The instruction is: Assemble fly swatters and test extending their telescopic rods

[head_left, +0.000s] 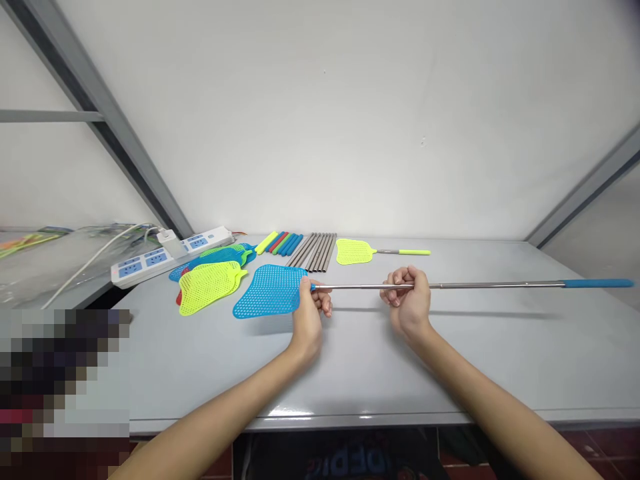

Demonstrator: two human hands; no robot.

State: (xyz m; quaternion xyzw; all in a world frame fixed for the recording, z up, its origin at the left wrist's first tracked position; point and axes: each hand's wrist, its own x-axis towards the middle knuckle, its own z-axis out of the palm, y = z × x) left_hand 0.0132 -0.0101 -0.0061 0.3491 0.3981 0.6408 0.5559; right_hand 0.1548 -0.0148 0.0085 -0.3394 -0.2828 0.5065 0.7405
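Observation:
A blue fly swatter (270, 292) with a long extended metal rod is held level above the table, its blue grip pointing far right. My left hand (309, 313) pinches it where the perforated head meets the rod. Around the middle of the rod, the fingers of my right hand (410, 300) are curled. Left of the blue head lie loose swatter heads, a yellow-green one (207, 288) on top near the front. Behind the held swatter are a row of metal tubes (317, 253), several coloured grips (284, 244) and a yellow-green fly swatter (355, 252) with its rod short.
A white power strip (170, 255) with a plugged-in adapter and cable lies at the back left of the grey table (475, 373). Clear plastic bags (85, 253) sit beyond it. A white wall (350, 133) and grey frame posts (585, 187) bound the table.

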